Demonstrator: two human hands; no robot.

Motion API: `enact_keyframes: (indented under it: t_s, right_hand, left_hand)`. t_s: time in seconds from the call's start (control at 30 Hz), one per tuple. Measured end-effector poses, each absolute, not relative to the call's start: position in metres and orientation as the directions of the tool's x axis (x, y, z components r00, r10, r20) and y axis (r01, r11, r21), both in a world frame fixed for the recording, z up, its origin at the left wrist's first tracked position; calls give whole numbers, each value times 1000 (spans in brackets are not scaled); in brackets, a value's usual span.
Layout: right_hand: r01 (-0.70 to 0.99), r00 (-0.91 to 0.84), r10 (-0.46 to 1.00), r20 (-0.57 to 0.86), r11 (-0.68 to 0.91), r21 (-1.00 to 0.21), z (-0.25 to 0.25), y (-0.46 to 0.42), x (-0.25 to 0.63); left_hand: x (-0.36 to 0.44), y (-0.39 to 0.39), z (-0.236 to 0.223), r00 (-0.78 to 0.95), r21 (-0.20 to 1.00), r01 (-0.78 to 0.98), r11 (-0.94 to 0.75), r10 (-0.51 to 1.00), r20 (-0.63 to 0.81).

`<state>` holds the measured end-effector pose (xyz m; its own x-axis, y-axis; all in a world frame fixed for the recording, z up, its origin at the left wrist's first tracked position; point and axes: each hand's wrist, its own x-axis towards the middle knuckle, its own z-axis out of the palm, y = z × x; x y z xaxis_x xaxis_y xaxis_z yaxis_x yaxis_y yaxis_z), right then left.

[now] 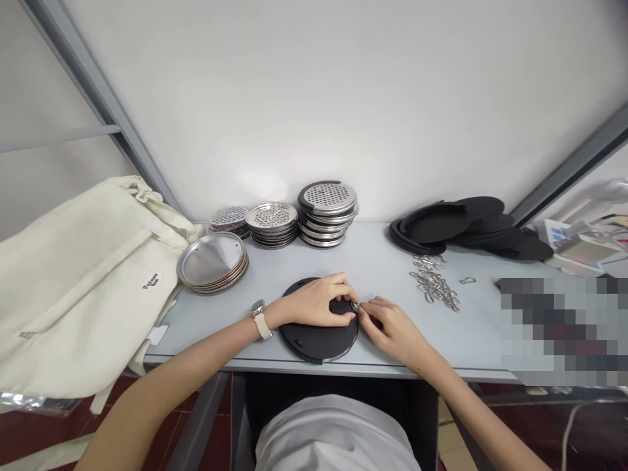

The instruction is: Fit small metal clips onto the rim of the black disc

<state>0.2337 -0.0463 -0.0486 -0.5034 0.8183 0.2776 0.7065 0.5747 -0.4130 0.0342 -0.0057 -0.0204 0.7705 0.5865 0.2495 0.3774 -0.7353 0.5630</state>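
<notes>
A black round disc (307, 339) with small slots and a metallic rim at its lower right lies flat near the table's front edge. Across its top rests my left hand (326, 302), fingers curled, with thumb and fingertips gripping at the disc's right side. My right hand (390, 327) pinches a small silver metal clip (354, 306) right there, between both sets of fingertips. Most of the clip is hidden, and whether it passes through the disc I cannot tell. More wire clips (436, 288) lie in a loose pile to the right, with a single gourd-shaped clip (468, 280) beside them.
Along the wall stand stacks of perforated metal grater discs (272, 219), a taller stack with a black rim piece (328, 216), and plain metal discs (210, 261). Black round covers (436, 226) are heaped at back right. A cream bag (83, 281) leans at the left.
</notes>
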Motion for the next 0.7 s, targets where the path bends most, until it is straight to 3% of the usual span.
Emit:
enact_keyframes:
  t_s: [0.7]
  right_hand:
    - [702, -527, 815, 242, 578, -417, -46, -47, 234]
  left_hand:
    - [34, -3, -25, 779, 586, 331, -739, 565, 273]
